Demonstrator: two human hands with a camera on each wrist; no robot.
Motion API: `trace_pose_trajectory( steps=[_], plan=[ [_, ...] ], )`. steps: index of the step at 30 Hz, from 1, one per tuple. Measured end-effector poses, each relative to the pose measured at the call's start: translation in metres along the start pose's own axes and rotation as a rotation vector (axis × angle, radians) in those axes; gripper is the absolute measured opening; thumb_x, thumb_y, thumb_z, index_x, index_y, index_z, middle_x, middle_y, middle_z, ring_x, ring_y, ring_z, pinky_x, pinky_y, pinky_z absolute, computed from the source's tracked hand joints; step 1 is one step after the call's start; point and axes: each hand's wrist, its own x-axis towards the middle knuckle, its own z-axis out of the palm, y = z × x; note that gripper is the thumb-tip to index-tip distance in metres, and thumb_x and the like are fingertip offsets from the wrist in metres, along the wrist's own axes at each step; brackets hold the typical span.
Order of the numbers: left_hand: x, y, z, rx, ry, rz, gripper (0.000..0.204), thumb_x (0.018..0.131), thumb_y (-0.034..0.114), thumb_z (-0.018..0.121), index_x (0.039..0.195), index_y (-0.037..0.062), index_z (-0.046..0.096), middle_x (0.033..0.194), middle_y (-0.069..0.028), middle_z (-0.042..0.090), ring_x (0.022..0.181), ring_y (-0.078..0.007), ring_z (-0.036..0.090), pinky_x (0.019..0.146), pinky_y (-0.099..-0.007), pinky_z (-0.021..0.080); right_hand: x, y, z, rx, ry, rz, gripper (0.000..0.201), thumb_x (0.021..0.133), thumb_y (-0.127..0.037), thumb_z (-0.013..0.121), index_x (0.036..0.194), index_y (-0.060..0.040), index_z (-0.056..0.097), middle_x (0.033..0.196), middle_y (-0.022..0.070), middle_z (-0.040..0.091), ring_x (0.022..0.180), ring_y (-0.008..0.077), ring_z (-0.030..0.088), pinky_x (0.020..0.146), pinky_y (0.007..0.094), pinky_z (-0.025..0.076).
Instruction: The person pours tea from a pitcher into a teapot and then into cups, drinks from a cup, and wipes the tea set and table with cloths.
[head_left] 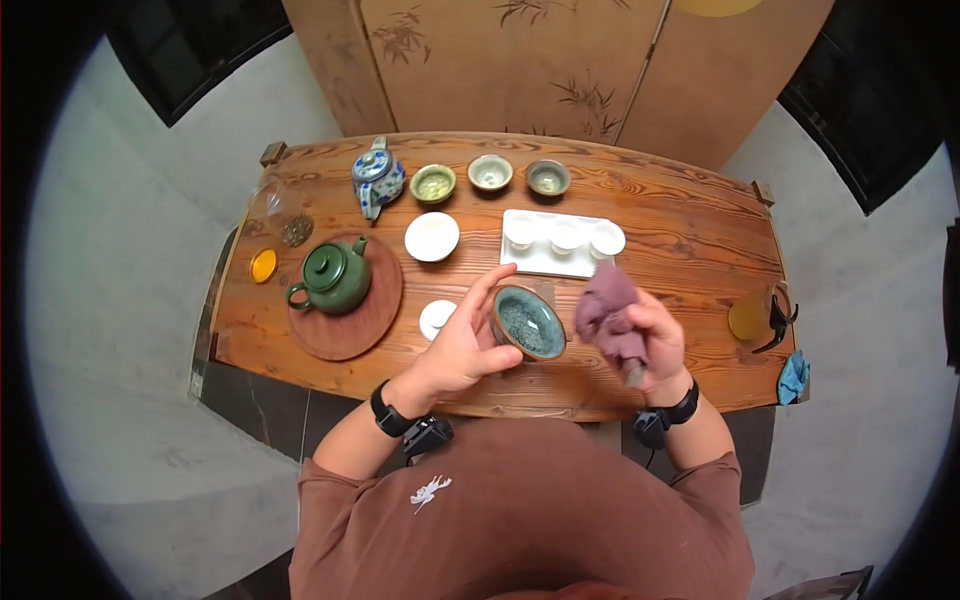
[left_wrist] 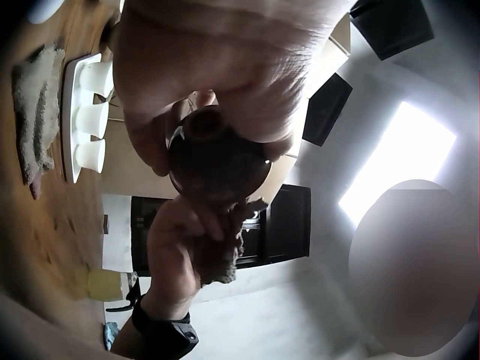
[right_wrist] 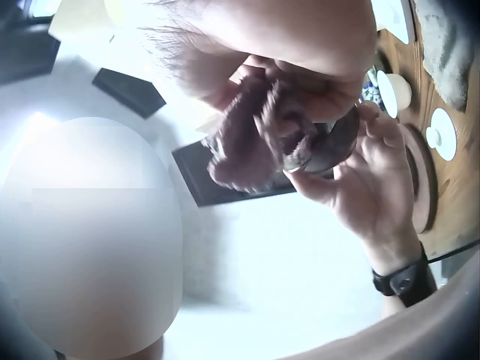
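Note:
My left hand [head_left: 458, 350] grips a small tea bowl [head_left: 530, 325] above the front of the table, its fingers on one side and the thumb on the other. The bowl has a blue speckled glaze inside and a brown rim, and its inside is tilted toward the head camera. From the left wrist view, the dark underside and foot of the bowl [left_wrist: 221, 169] show. Just to the right, my right hand [head_left: 662, 345] holds a bunched purple cloth [head_left: 607, 305]. In the right wrist view the cloth [right_wrist: 244, 142] overlaps the bowl and hides part of it.
Beyond the hands stands a white tray [head_left: 540, 262] with three white cups. A white bowl [head_left: 432, 238], a white lid [head_left: 435, 318] and a green teapot [head_left: 335, 280] on a round board [head_left: 385, 320] are at left. A glass pitcher [head_left: 750, 318] stands far right.

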Motion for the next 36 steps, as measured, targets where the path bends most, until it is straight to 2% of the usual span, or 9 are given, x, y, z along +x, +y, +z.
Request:
trace_pose_trajectory(
  steps=[1,3,6,9,15,23,28,31,36],
  plan=[
    [0.006,0.007,0.004,0.105,-0.017,-0.015,0.112,0.079,0.014,0.091,0.166,0.0071,0.019,0.152,-0.0136,0.046,0.139,-0.0224,0.05,0.118,-0.0383,0.039,0.0,-0.009,-0.007,0.045,0.017,-0.088,0.06,0.093,-0.028,0.062,0.139,0.0095,0.052,0.109,0.0175,0.072,0.08,0.0163,0.07,0.062,0.0226,0.059],
    [0.018,0.015,0.008,0.313,-0.054,-0.049,0.116,0.076,0.012,0.093,0.166,0.0078,0.02,0.152,-0.0145,0.047,0.14,-0.023,0.05,0.118,-0.0393,0.04,-0.007,-0.021,-0.032,0.139,0.195,-0.231,0.053,0.094,-0.023,0.061,0.14,0.0023,0.053,0.109,0.0156,0.068,0.09,0.0249,0.066,0.073,0.0311,0.056],
    [0.05,0.013,0.009,0.527,-0.085,-0.038,0.12,0.07,0.017,0.097,0.165,0.0085,0.024,0.15,-0.0156,0.052,0.14,-0.0239,0.052,0.12,-0.0395,0.039,-0.015,-0.026,-0.132,0.223,0.049,-0.324,0.048,0.096,-0.02,0.06,0.14,-0.0012,0.054,0.113,0.0125,0.069,0.096,0.0262,0.069,0.079,0.0336,0.059],
    [0.098,0.015,0.022,0.727,-0.064,0.027,0.112,0.071,0.014,0.096,0.162,0.0084,0.031,0.148,-0.0142,0.053,0.137,-0.0232,0.055,0.116,-0.0381,0.043,-0.027,-0.027,-0.16,0.104,0.327,-0.397,0.048,0.097,-0.019,0.058,0.138,0.0039,0.055,0.112,0.0102,0.071,0.086,0.016,0.07,0.063,0.024,0.058],
    [0.219,-0.004,0.046,0.894,0.03,0.017,0.107,0.07,0.019,0.093,0.158,0.0047,0.034,0.143,-0.0202,0.056,0.129,-0.0271,0.061,0.108,-0.0381,0.05,-0.043,-0.011,-0.206,0.274,0.296,-0.451,0.049,0.095,-0.012,0.058,0.141,0.006,0.054,0.121,0.0135,0.069,0.103,0.0216,0.07,0.093,0.0335,0.057],
    [0.332,-0.079,0.019,1.435,-0.029,-0.017,0.111,0.069,0.023,0.087,0.161,0.0059,0.028,0.148,-0.03,0.047,0.139,-0.0433,0.049,0.117,-0.0415,0.044,-0.04,-0.003,-0.203,0.433,0.379,-0.42,0.043,0.094,-0.013,0.058,0.134,0.0029,0.058,0.112,0.0113,0.071,0.096,0.0219,0.069,0.087,0.0326,0.057],
    [0.352,-0.105,0.008,1.502,-0.028,-0.098,0.118,0.067,0.027,0.095,0.162,0.0079,0.027,0.152,-0.03,0.044,0.141,-0.0433,0.047,0.118,-0.0419,0.043,-0.041,-0.005,-0.2,0.521,0.347,-0.424,0.042,0.095,-0.014,0.055,0.135,-0.0004,0.058,0.121,0.0121,0.071,0.107,0.0241,0.07,0.092,0.0358,0.058],
    [0.356,-0.111,0.005,1.52,-0.025,-0.135,0.118,0.068,0.027,0.096,0.162,0.0069,0.028,0.154,-0.0297,0.043,0.143,-0.043,0.046,0.119,-0.0418,0.042,-0.043,-0.006,-0.2,0.516,0.422,-0.415,0.036,0.096,-0.016,0.057,0.129,-0.0023,0.059,0.115,0.012,0.068,0.1,0.0248,0.066,0.082,0.0377,0.056],
    [0.357,-0.117,-0.004,1.531,-0.064,-0.134,0.12,0.068,0.028,0.097,0.162,0.0039,0.026,0.155,-0.0308,0.042,0.144,-0.0423,0.045,0.12,-0.042,0.041,-0.042,0.0,-0.208,0.548,0.264,-0.432,0.044,0.095,-0.015,0.056,0.135,0.0022,0.057,0.124,0.0135,0.069,0.114,0.0257,0.067,0.102,0.0396,0.053]
  ],
)
